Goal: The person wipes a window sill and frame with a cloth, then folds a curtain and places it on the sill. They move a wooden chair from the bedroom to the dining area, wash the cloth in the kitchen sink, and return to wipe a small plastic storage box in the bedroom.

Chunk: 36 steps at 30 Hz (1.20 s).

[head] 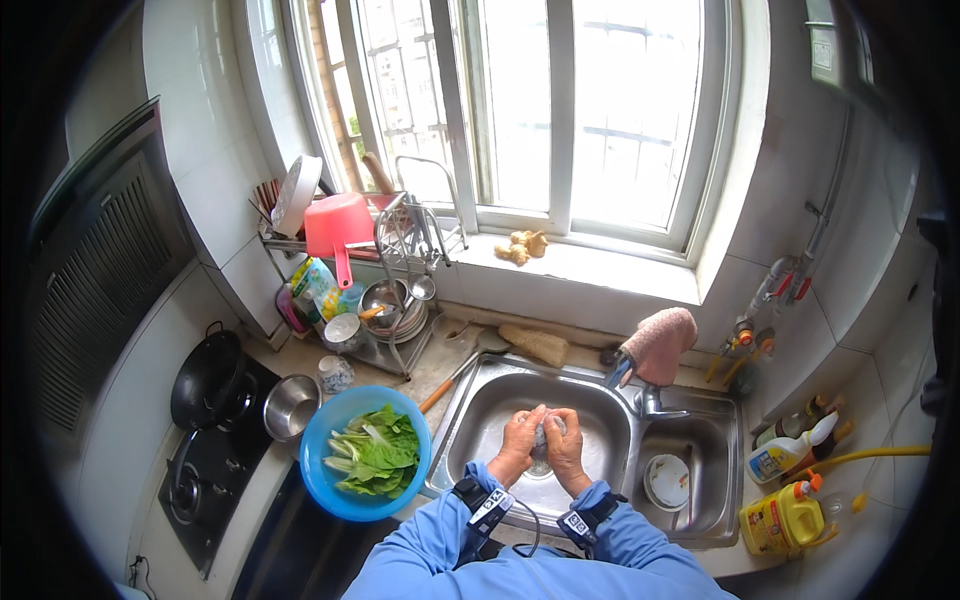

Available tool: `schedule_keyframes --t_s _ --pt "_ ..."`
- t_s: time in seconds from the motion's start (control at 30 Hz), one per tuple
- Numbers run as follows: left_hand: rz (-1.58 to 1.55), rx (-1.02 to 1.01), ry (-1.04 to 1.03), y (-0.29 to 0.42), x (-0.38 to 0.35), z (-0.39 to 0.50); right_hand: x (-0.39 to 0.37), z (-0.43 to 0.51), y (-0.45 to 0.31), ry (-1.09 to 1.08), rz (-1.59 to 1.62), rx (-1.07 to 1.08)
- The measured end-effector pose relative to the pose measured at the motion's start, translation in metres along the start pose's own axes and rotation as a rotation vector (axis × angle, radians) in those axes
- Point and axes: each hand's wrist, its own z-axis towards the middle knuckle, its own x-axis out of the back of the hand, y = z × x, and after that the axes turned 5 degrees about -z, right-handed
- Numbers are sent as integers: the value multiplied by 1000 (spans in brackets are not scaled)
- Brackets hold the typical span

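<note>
Over the large left basin (604, 420) of a stainless steel sink, my left hand (514, 446) and my right hand (567, 450) are pressed together. Between them they squeeze a greyish wad (539, 444), mostly covered by the fingers; what it is made of cannot be told. To the left, a blue plastic basin (310, 457) holds green leafy vegetables (382, 450). A white dish (667, 481) with scraps on it lies in the small right basin (697, 442). The faucet (654, 409) stands between the two basins, a pink cloth (660, 345) hanging above it.
A luffa sponge (534, 343) and a wooden-handled spatula (442, 388) lie behind the sink. Left are a steel bowl (292, 409), a wok (206, 379) and a gas stove (214, 465). A dish rack (397, 300) stands behind. Detergent bottles (784, 517) line the right side.
</note>
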Motion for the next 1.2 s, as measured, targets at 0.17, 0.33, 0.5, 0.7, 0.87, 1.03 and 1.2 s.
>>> schedule_keyframes --t_s 0.17,0.33,0.5,0.7,0.87,1.03,1.2 --pt "846 -644 125 18 -29 -10 -5 8 8 97 557 -294" --pt "1033 -1057 -125 38 -49 -23 7 12 -1 25 927 -547" --pt "1221 -1227 -518 52 -55 -37 30 12 -8 -222 843 -843" --pt "1199 -1270 -808 50 -50 -43 29 20 3 -528 547 -874" --pt "1089 -1346 -927 37 -41 -41 26 27 14 -751 253 -826" --pt "1079 -1421 -1011 27 -30 -33 27 35 23 -905 92 -797" --pt "1096 -1465 -1104 20 -24 -25 28 50 27 -1029 15 -783"
